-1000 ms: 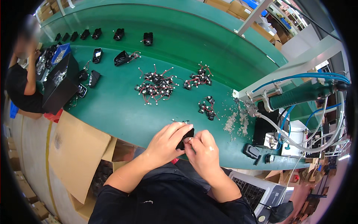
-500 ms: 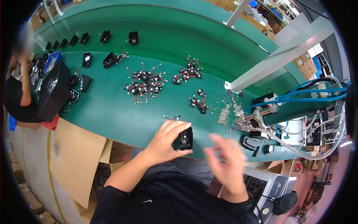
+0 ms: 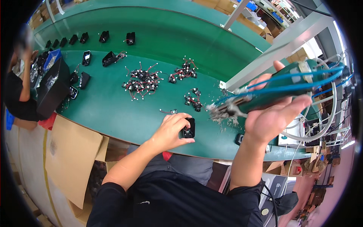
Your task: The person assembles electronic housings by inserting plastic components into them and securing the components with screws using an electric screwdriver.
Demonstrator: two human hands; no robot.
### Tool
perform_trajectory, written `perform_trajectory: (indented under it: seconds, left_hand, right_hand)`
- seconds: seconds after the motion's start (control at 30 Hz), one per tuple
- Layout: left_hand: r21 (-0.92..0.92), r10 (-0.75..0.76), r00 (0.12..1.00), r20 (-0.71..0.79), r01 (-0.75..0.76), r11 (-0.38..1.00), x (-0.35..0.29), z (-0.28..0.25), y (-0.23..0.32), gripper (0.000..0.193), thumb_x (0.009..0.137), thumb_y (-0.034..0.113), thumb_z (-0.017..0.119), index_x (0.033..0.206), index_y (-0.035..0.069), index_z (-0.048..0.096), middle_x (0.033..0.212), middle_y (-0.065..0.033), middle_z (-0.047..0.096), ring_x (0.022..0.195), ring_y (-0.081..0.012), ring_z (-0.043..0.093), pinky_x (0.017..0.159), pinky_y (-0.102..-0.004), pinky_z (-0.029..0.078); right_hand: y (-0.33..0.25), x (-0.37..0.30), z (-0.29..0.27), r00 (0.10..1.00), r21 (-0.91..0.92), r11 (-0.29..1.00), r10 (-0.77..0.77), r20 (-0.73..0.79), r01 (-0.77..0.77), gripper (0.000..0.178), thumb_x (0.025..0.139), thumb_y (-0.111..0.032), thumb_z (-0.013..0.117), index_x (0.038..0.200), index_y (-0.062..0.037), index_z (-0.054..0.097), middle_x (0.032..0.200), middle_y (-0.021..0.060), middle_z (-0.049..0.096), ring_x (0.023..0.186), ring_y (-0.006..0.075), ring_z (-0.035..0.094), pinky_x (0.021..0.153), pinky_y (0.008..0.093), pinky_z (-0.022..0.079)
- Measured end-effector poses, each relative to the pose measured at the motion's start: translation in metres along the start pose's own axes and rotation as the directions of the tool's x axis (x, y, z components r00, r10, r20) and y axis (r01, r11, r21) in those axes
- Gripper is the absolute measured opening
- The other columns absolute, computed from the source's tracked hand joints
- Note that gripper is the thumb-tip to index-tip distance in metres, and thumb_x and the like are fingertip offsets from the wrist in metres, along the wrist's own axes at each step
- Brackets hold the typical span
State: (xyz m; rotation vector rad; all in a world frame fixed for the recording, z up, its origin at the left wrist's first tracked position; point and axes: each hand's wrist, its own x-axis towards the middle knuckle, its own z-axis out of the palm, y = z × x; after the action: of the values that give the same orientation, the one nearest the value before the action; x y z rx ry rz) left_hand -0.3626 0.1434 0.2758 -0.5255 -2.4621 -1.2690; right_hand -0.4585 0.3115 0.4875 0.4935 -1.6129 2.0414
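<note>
My left hand (image 3: pixel 168 133) grips a small open black plastic housing (image 3: pixel 192 131) at the near edge of the green bench, fingers and thumb along its sides. Inside it sits a dark part, half covered by the fingers. My right hand (image 3: pixel 264 125) is wrapped from below around a green power screwdriver (image 3: pixel 280 96) with a metal nose and blue air hoses. The tool hangs above the bench, its blurred tip pointing left over a scatter of small screws (image 3: pixel 228 122). Beside my left hand lies a small wired part (image 3: pixel 173 111).
Clusters of wired black parts (image 3: pixel 141 80) lie mid-bench. A row of black housings (image 3: pixel 104 36) stands along the back. At the left are a large black bin (image 3: pixel 53 89) and a co-worker (image 3: pixel 19 87). A white post (image 3: pixel 264 60) rises at the right.
My right hand has moved right and up from beside the housing and taken hold of the screwdriver. The tool has shifted a little left. My left hand still holds the housing.
</note>
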Motion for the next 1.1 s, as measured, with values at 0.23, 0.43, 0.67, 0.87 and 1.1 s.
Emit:
perform_trajectory:
  seconds: [0.23, 0.43, 0.67, 0.87, 1.1]
  left_hand:
    - [-0.015, -0.035, 0.999, -0.030, 0.034, 0.999, -0.006, -0.003, 0.005, 0.043, 0.068, 0.031, 0.095, 0.094, 0.010, 0.068, 0.138, -0.0094, 0.062, 0.121, -0.0315, 0.060, 0.100, -0.0442, 0.043]
    - [-0.013, -0.050, 0.999, -0.011, 0.050, 0.999, -0.006, -0.007, 0.007, 0.040, 0.061, 0.023, 0.095, 0.092, 0.012, 0.071, 0.136, -0.0088, 0.063, 0.122, -0.0303, 0.060, 0.099, -0.0437, 0.043]
    - [-0.029, -0.063, 0.998, 0.008, 0.063, 0.998, -0.006, -0.007, 0.006, 0.038, 0.060, 0.020, 0.095, 0.087, 0.012, 0.070, 0.135, -0.0084, 0.065, 0.127, -0.0286, 0.059, 0.100, -0.0441, 0.042]
    - [-0.011, -0.026, 0.999, -0.039, 0.025, 1.000, -0.004, -0.005, 0.005, 0.036, 0.062, 0.025, 0.095, 0.084, 0.012, 0.070, 0.131, -0.0091, 0.065, 0.118, -0.0283, 0.061, 0.097, -0.0423, 0.043]
    - [-0.005, -0.015, 0.998, -0.067, 0.015, 1.000, -0.005, -0.006, 0.007, 0.036, 0.062, 0.029, 0.097, 0.082, 0.012, 0.072, 0.129, -0.0087, 0.065, 0.111, -0.0287, 0.063, 0.096, -0.0411, 0.043]
  right_hand:
    - [0.007, -0.061, 0.002, 0.959, 0.317, 0.928, 0.116, 0.257, -0.197, 0.111, 0.091, -0.091, 0.024, 0.136, 0.0062, 0.050, 0.075, 0.0130, 0.061, 0.057, 0.0218, 0.061, 0.052, 0.0312, 0.053]
    - [0.022, -0.070, 0.000, 0.947, 0.346, 0.905, 0.152, 0.284, -0.248, 0.112, 0.088, -0.094, 0.025, 0.135, 0.0038, 0.050, 0.076, 0.0108, 0.061, 0.057, 0.0204, 0.060, 0.053, 0.0301, 0.053]
    - [0.032, -0.069, -0.015, 0.896, 0.653, 0.631, 0.170, 0.409, -0.418, 0.121, 0.077, -0.092, 0.057, 0.138, 0.0112, 0.046, 0.087, 0.0274, 0.068, 0.078, 0.0385, 0.072, 0.073, 0.0466, 0.062]
    - [0.034, -0.067, -0.020, 0.885, 0.640, 0.643, 0.134, 0.445, -0.420, 0.118, 0.079, -0.088, 0.060, 0.138, 0.0129, 0.046, 0.090, 0.0297, 0.068, 0.081, 0.0408, 0.072, 0.077, 0.0481, 0.062]
    - [0.026, -0.070, -0.007, 0.927, 0.394, 0.859, 0.209, 0.312, -0.326, 0.114, 0.084, -0.097, 0.031, 0.133, 0.0034, 0.051, 0.076, 0.0107, 0.062, 0.058, 0.0209, 0.062, 0.053, 0.0303, 0.053]
